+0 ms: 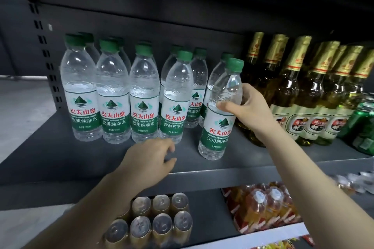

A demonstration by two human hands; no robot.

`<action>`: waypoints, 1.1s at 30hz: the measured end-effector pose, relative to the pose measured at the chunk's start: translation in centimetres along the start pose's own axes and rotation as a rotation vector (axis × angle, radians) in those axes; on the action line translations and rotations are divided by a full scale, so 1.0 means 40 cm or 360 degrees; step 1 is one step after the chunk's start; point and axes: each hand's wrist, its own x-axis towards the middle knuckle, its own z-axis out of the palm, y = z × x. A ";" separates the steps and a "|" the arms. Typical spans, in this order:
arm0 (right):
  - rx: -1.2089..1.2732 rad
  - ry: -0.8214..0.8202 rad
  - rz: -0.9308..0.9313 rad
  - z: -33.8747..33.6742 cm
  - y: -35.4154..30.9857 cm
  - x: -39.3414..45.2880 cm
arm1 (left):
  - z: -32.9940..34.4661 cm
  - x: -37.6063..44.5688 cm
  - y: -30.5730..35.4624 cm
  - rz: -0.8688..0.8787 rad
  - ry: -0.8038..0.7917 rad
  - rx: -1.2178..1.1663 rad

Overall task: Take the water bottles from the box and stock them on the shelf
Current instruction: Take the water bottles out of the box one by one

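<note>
Right hand [249, 105] grasps 1 tilted water bottle [219, 115] at its shoulder on the shelf [81, 159], left hand [153, 159] loose and empty just before the stocked row [113, 95]: full, likely heavy, thin-walled and slick, best gripped mid-body.

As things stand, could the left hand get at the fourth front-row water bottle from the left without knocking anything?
Probably yes. The left hand lies open on the shelf edge just in front of that bottle, with bare shelf between. The right hand grips a separate bottle to the side.
</note>
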 end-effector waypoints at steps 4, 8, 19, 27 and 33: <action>0.0089 -0.0076 0.0054 -0.006 0.007 0.004 | -0.014 0.020 0.000 -0.0043 0.0082 0.0047; 0.0142 -0.0136 0.0061 -0.018 0.019 0.002 | -0.034 0.050 0.002 -0.0141 0.0158 0.0034; -0.0050 -0.0459 0.0084 -0.040 0.126 -0.042 | 0.055 0.099 0.010 -0.0453 0.0349 0.0012; -0.0204 -0.0483 0.0118 -0.009 0.186 -0.084 | 0.075 0.116 -0.007 -0.0539 0.0516 -0.0009; -0.0259 -0.0431 0.0092 0.004 0.180 -0.097 | 0.086 0.114 -0.012 -0.0528 0.0568 0.0009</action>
